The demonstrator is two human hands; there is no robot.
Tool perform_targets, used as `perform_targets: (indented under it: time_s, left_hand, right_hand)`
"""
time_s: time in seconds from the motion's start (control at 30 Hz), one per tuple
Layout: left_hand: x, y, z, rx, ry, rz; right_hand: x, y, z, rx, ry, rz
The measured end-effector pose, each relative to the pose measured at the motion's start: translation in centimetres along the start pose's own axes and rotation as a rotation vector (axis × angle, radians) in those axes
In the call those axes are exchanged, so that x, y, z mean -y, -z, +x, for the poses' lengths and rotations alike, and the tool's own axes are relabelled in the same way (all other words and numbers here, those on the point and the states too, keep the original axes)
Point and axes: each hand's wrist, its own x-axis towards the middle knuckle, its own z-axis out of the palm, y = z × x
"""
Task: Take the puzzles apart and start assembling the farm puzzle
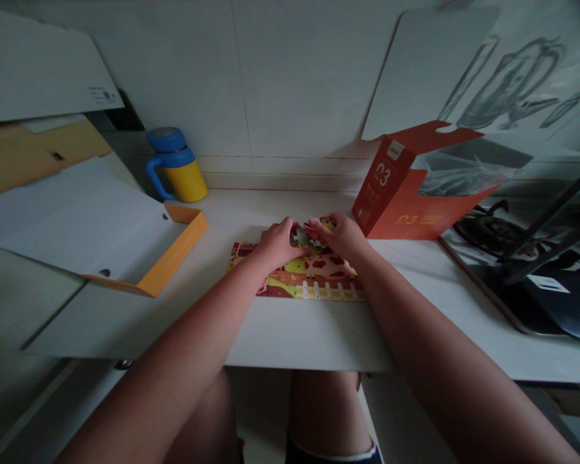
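The left hand (277, 242) and right hand (344, 233) both grasped puzzle pieces (308, 238) over the jigsaw (314, 287); far right, a red box (402, 203) read "03" twice.

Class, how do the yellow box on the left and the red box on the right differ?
The yellow box is shallow and lies low; the red box stands taller. The yellow box shows its pale inside, while the red box shows clear plastic in its opening. Both are open.
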Motion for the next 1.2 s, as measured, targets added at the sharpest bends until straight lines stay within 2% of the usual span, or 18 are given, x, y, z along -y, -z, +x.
perform_targets:
  time_s: [0.13, 0.23, 0.37, 0.47, 0.57, 0.63, 0.7, 0.83, 0.93, 1.03, 1.13, 1.2]
  left_hand:
    - [0.7, -0.2, 0.0, -0.027, -0.013, -0.157]
    - [1.0, -0.2, 0.1, -0.070, 0.014, -0.263]
    - [0.3, 0.3, 0.2, -0.153, 0.079, -0.442]
    - [-0.5, 0.4, 0.1, -0.114, 0.179, -0.710]
    - [-0.9, 0.3, 0.1, -0.077, 0.275, -1.043]
    - [-0.9, 0.4, 0.2, -0.095, 0.320, -1.167]
    - [-0.7, 0.6, 0.3, -0.115, 0.346, -1.239]
    - [-0.3, 0.8, 0.3, -0.087, 0.305, -1.306]
    - [0.1, 0.8, 0.3, -0.122, 0.267, -1.242]
    - [0.6, 0.7, 0.4, -0.163, 0.236, -1.178]
    - [0.8, 0.6, 0.4, -0.150, 0.192, -1.163]
    - [0.8, 0.5, 0.3, -0.137, 0.157, -1.163]
  right_hand:
    - [0.1, 0.0, -0.2, -0.003, -0.027, 0.206]
    - [0.6, 0.1, -0.6, -0.051, -0.008, 0.308]
    - [1.4, 0.5, -1.4, -0.252, 0.056, 0.345]
    - [1.9, 0.7, -1.9, -0.344, 0.195, 0.262]
    - [2.4, 0.6, -2.2, -0.235, 0.426, 0.130]
    - [2.5, 0.4, -2.2, -0.154, 0.543, 0.060]
    - [2.5, 0.2, -2.1, -0.105, 0.598, 0.018]
    - [2.3, 0.2, -2.0, -0.039, 0.598, -0.004]
    - [2.2, 0.3, -2.1, 0.004, 0.590, 0.070]
    - [2.2, 0.3, -2.1, -0.053, 0.538, 0.188]
    - [2.1, 0.0, -2.0, -0.159, 0.480, 0.225]
    - [1.9, -0.3, -1.9, -0.165, 0.400, 0.255]
